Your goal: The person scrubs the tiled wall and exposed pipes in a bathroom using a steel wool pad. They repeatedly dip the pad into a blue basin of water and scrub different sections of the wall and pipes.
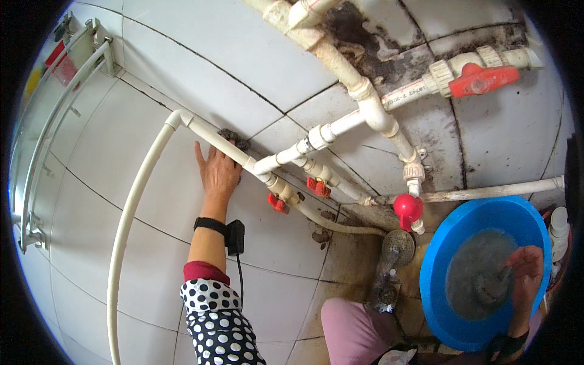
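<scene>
My left hand [219, 171] reaches up to the white tiled wall behind a white plastic pipe [214, 139], fingers spread. A dark grey lump [235, 139], perhaps a scouring pad or cloth, lies at its fingertips against the tile joint; the pipe partly hides the contact, so a grip cannot be told. My right hand [527, 269] is over the right side of a blue plastic basin [433, 283], fingers curled, apparently empty. Murky grey water [474, 283] fills the basin's bottom, with a blurred greyish shape in it near the fingers.
White pipes with red-handled valves [483, 80] cross the wall ahead. A round red valve handle [407, 207] hangs above the basin's left rim. Below are a round metal drain cover [398, 247] and a clear plastic bag [383, 292]. A metal rack [36, 137] stands at left, a white bottle [559, 228] at right.
</scene>
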A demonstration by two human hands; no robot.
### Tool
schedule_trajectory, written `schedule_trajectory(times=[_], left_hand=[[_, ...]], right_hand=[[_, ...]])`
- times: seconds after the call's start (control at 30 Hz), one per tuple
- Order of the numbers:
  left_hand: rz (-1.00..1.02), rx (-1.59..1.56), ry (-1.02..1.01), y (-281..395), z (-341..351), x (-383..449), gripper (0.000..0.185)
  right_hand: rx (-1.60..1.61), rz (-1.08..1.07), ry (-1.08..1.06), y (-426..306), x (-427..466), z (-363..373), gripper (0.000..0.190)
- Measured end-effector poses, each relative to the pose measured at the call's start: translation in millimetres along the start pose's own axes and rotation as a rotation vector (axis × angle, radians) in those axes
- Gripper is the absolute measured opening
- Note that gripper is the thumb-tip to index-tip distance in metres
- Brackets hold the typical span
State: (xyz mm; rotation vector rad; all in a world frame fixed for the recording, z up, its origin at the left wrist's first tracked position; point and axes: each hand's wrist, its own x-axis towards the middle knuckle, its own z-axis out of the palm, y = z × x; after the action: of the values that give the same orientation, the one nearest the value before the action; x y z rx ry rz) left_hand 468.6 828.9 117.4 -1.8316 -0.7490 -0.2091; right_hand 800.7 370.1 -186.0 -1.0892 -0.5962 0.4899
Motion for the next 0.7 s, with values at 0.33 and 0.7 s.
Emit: schedule_trajectory(times=[0.33,0.7], left_hand=[[0.057,-0.039,-0.152,14.4,-16.6,-35.5,0.045],[0.027,-0.108,-0.155,19.3,-46.6,-153.6,0.047]], right_hand=[[-0.037,-0.007,0.015,2.6,0.7,-4.8,0.056],[-0.275,0.006,0.084,24.1,-1.8,-17.7,0.051]])
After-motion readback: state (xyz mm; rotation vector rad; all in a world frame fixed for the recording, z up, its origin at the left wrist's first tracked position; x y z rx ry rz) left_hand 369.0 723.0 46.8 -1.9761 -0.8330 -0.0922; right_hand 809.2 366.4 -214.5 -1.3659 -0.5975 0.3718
